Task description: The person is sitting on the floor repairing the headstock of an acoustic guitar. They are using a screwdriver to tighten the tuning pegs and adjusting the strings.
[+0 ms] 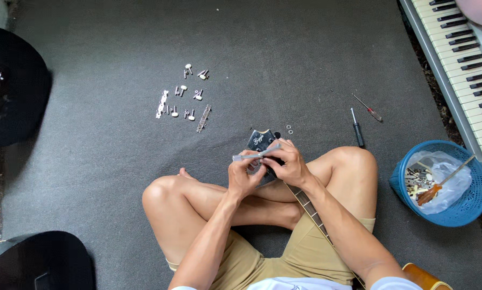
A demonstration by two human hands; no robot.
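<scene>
Headstock: dark headstock (262,140) over the crossed legs, neck running back to the lap.
Left hand: left hand (243,174) grips the headstock's near edge.
Right hand: right hand (290,164) pinches a grey wrench (256,155) across the headstock.
Done: tuners (183,96) lie off, well left of the headstock; two washers (290,129) just right.
Left: judging by the wrench, a fitting remains.
Right of headstock: screwdrivers (357,128), blue basket (474,204).
</scene>
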